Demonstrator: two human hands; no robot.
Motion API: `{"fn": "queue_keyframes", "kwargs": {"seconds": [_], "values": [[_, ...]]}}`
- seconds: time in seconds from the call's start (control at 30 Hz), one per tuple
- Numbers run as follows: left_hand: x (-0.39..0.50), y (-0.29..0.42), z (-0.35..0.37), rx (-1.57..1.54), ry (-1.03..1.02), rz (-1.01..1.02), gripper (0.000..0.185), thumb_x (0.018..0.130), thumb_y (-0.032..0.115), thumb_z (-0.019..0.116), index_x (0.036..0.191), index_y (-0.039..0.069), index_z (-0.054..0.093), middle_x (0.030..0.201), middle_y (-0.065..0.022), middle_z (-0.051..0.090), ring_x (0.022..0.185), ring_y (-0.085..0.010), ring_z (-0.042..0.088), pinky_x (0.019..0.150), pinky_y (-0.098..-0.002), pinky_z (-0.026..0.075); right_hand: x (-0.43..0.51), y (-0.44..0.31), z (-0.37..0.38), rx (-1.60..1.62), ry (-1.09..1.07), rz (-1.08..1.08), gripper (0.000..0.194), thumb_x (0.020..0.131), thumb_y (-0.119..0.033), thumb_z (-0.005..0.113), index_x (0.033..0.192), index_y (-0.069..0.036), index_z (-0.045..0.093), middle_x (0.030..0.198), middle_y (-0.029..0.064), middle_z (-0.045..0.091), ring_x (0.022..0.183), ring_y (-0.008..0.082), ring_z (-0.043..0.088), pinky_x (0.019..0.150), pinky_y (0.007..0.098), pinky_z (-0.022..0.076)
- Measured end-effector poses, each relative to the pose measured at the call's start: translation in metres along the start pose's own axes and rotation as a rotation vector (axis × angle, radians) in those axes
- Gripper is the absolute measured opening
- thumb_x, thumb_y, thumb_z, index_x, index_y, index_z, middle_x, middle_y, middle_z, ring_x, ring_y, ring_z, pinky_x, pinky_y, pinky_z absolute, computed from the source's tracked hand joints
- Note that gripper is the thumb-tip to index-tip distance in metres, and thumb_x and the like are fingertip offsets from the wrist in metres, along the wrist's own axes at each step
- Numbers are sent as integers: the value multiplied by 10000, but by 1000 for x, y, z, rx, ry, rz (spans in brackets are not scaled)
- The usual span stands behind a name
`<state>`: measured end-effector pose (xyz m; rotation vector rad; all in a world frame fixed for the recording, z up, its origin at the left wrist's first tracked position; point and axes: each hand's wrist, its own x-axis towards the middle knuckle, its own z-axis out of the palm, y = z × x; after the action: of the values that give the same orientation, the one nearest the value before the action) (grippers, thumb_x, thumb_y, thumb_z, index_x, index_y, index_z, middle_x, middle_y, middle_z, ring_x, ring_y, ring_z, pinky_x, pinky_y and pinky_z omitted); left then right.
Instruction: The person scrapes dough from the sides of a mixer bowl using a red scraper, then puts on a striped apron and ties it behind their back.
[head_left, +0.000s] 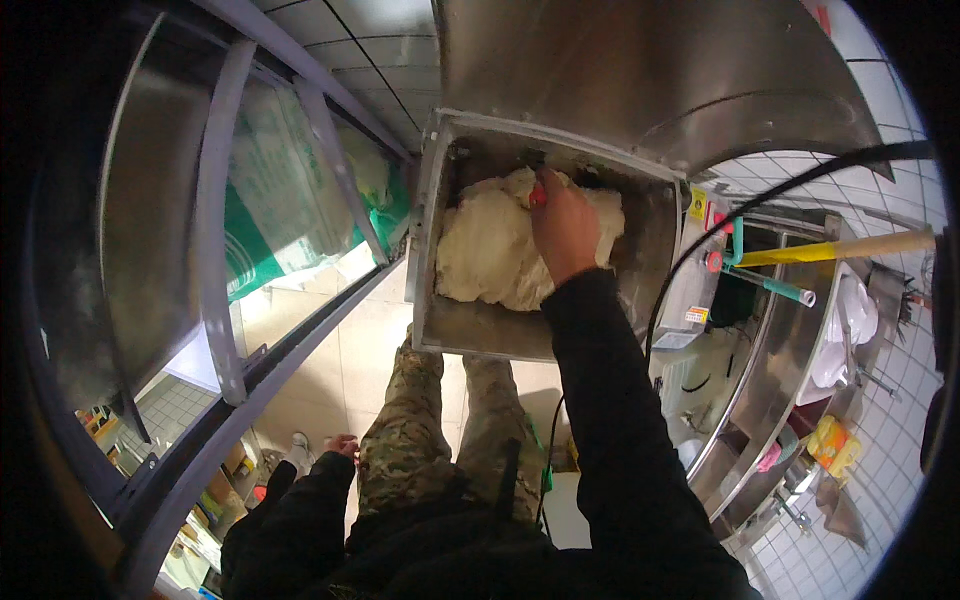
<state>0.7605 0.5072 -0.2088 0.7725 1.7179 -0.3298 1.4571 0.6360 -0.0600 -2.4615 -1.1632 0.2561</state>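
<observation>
A large lump of pale dough (487, 240) lies in the rectangular metal trough (652, 255) of what looks like a dough mixer. My right hand (566, 225) reaches over the dough from the right, fingers curled around a small red object (538, 196), perhaps a tool's handle. Whatever its lower end is, the hand and dough hide it. Down beside my left leg hangs my left hand (343, 445), small and partly covered by the dark sleeve. Its finger posture is unclear, and nothing can be made out in it.
The mixer's curved metal lid (637, 67) stands raised behind the trough. On the left rises a metal rack (221, 217) with green-and-white sacks (289, 187). A black cable (720, 217) arcs past the right side, near a yellow pole (825, 251) and a metal sink counter (772, 397).
</observation>
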Motion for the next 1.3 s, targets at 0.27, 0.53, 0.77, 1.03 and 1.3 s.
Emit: {"fn": "queue_keyframes", "kwargs": {"seconds": [0.27,0.53,0.77,1.03,1.3], "values": [[-3,4,-5,52,-12,1,219,919,123,623,1110,19,595,809,-133,664,571,-232,642,468,-371,549,-13,-9,1,33,34,61,416,801,-65,638,1204,-164,612,907,171,642,817,378,656,671,470,528],[-5,16,3,23,26,-76,243,915,128,624,1130,16,601,807,-131,660,564,-235,645,469,-366,539,-18,30,-28,-46,130,78,396,825,-79,629,1205,-192,632,966,184,642,833,405,647,710,483,529],[-8,22,1,32,-21,-112,267,943,147,609,1169,8,585,814,-134,645,480,-202,590,432,-344,493,-14,87,-10,-96,70,154,311,877,-184,615,1187,-174,639,944,188,650,863,418,647,738,502,528],[1,22,17,64,-12,-67,204,946,120,602,1119,13,580,798,-119,636,455,-199,567,408,-346,468,-19,78,-14,-96,34,306,313,875,-179,624,1188,-167,636,984,203,647,886,425,644,753,498,532],[15,-1,-2,-119,-138,-13,222,934,123,643,1104,5,563,760,-128,615,528,-210,604,434,-352,489,-25,65,-32,-58,73,296,312,881,-159,631,1193,-170,633,914,196,625,842,411,638,719,501,518]]}}
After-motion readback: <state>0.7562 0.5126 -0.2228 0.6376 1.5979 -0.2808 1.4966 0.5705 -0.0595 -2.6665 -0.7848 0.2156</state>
